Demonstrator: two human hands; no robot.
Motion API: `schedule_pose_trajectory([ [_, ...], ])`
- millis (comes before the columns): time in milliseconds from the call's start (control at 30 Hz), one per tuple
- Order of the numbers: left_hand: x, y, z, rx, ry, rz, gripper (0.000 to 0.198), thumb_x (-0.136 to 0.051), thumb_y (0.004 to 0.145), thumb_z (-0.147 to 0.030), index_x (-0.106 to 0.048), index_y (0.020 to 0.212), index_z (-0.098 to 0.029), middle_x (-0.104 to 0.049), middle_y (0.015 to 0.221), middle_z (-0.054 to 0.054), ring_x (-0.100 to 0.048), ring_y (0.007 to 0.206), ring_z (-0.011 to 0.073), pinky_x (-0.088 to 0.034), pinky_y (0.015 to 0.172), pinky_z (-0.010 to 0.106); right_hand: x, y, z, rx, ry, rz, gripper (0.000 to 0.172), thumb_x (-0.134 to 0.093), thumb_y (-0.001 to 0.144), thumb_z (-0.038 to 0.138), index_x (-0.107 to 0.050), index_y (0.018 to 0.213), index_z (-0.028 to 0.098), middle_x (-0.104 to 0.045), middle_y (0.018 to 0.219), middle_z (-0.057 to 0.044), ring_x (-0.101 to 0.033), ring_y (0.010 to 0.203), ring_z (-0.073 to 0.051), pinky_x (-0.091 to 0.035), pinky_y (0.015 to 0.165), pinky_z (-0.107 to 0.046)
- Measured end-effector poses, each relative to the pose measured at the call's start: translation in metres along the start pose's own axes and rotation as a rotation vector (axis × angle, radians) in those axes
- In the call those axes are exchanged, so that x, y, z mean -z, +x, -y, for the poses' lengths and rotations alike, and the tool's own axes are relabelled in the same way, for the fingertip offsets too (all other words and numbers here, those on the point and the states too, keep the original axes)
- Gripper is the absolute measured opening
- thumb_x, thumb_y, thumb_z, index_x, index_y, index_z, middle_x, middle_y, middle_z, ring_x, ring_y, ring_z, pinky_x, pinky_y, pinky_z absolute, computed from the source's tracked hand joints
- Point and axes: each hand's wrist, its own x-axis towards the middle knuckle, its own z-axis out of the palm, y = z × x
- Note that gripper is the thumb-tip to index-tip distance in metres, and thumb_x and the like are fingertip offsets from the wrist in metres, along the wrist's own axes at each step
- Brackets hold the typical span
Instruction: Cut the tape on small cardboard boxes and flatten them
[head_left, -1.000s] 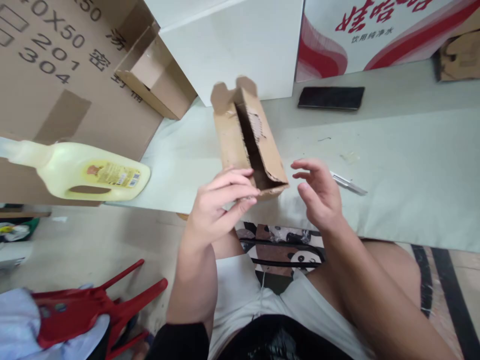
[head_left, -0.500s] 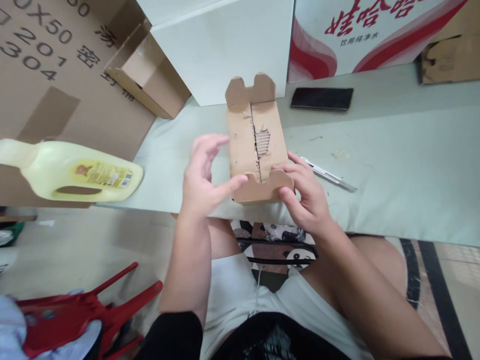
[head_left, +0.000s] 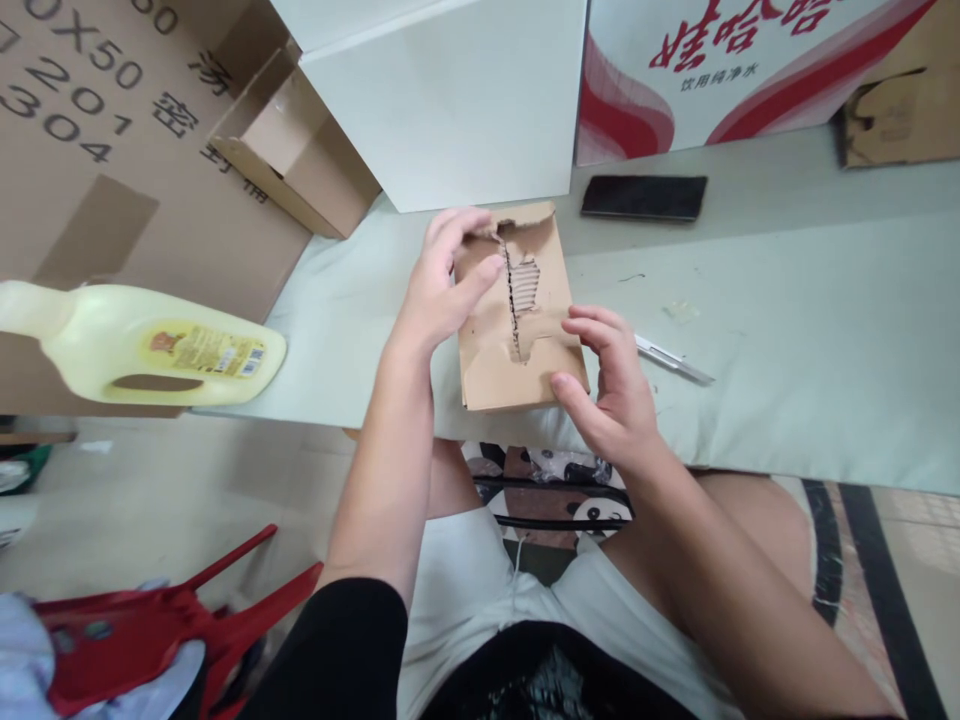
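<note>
A small brown cardboard box (head_left: pixel 484 325) lies on the pale green tabletop, with a torn seam and an exposed corrugated patch along its top. Its near flap (head_left: pixel 502 385) is folded down over the top, and the far flap (head_left: pixel 529 225) is bent inward. My left hand (head_left: pixel 450 280) rests over the box's far left corner, fingertips on the far flap and thumb stretched across the top. At the near right corner, my right hand (head_left: pixel 611 385) touches the edge with thumb and fingers apart. A utility knife (head_left: pixel 671 358) lies just right of it, partly hidden by the fingers.
A black phone (head_left: pixel 643 197) lies behind to the right. A white box (head_left: pixel 450 110) and a red-and-white carton (head_left: pixel 720 80) stand at the back. On the left are a yellow bottle (head_left: pixel 142 340), an open cardboard box (head_left: pixel 300 150) and a large carton (head_left: pixel 90 210). Below is a red chair (head_left: pixel 120 630).
Both end flaps, upright before, are now folded down onto the box. My left hand has moved forward onto the far flap; my right hand has loosened from the near flap.
</note>
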Motion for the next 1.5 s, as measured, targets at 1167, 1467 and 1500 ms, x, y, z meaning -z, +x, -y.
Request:
schedule_pose_trajectory([
  [1167, 0.018, -0.046, 0.032, 0.082, -0.175, 0.186, 0.139, -0.087, 0.049, -0.081, -0.029, 0.164, -0.028, -0.005, 0.178, 0.011, 0.005, 0.164, 0.0414, -0.013, 0.136, 0.055, -0.003, 0.002, -0.019, -0.579, 0.051, 0.057, 0.042, -0.047, 0.093, 0.051, -0.064, 0.119, 0.022, -0.066, 0.126, -0.013, -0.064, 0.119, -0.029, -0.054, 0.101, -0.051],
  [1467, 0.05, -0.088, 0.066, 0.151, -0.207, 0.206, 0.138, -0.069, 0.056, -0.095, -0.014, 0.167, -0.033, 0.008, 0.178, 0.01, 0.007, 0.163, 0.0452, -0.017, 0.132, 0.064, 0.003, 0.002, -0.014, -0.825, 0.071, 0.302, 0.052, -0.048, 0.095, 0.058, -0.059, 0.133, 0.025, -0.069, 0.131, -0.013, -0.064, 0.122, -0.034, -0.047, 0.108, -0.062],
  [1500, 0.053, -0.094, 0.069, 0.173, -0.216, 0.205, 0.138, -0.068, 0.056, -0.095, -0.013, 0.167, -0.035, 0.009, 0.178, 0.01, 0.005, 0.163, 0.046, -0.023, 0.13, 0.065, 0.002, 0.001, -0.013, -0.839, 0.11, 0.35, 0.054, -0.049, 0.095, 0.059, -0.057, 0.137, 0.025, -0.069, 0.132, -0.013, -0.064, 0.122, -0.034, -0.047, 0.109, -0.062],
])
